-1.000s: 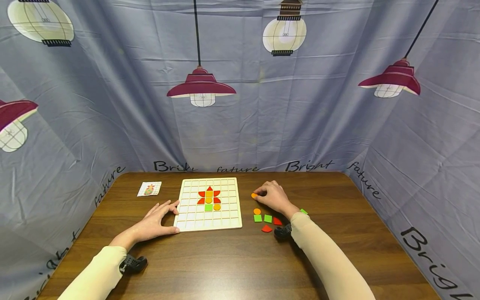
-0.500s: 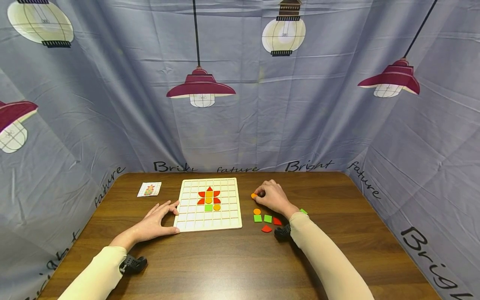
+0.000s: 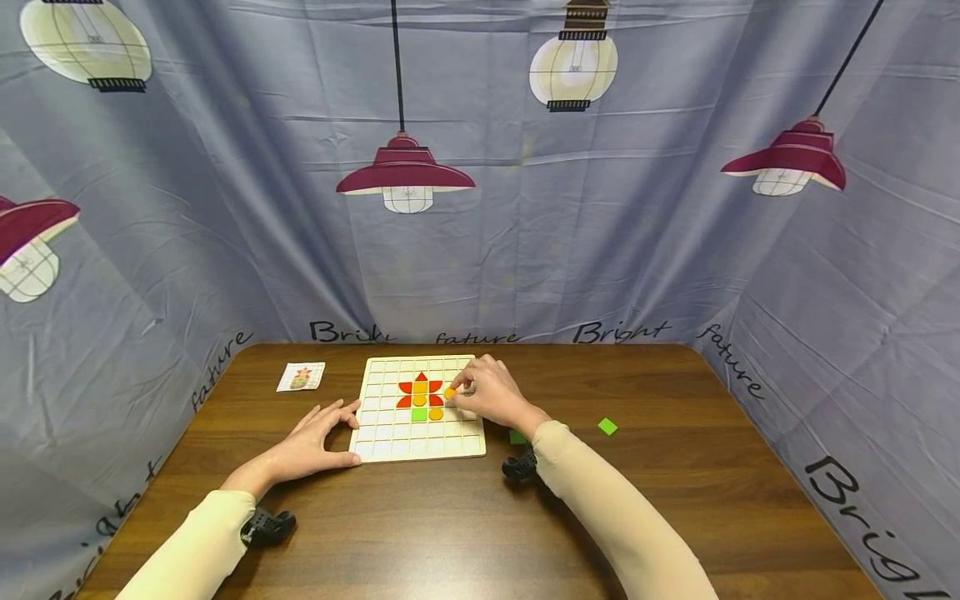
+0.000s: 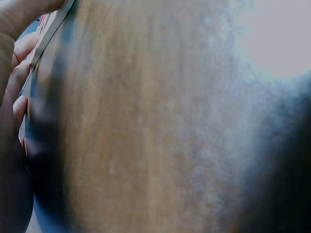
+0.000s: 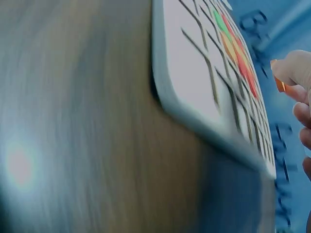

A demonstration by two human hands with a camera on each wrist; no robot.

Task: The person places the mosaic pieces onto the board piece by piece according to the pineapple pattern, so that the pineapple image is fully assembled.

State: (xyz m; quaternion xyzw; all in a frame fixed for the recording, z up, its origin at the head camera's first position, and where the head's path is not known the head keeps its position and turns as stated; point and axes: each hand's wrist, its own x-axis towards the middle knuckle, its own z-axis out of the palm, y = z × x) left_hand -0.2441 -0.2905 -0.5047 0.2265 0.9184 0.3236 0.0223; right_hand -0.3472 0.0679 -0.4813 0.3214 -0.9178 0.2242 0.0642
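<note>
The right hand (image 3: 491, 393) pinches a disc (image 3: 449, 393) by its rim above the board (image 3: 382, 442); the left hand (image 3: 311, 442), wide, touches the left edge.

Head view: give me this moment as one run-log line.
left hand: at left edge of grid board | right hand: pinching orange disc over board | green square tile: on table
</note>
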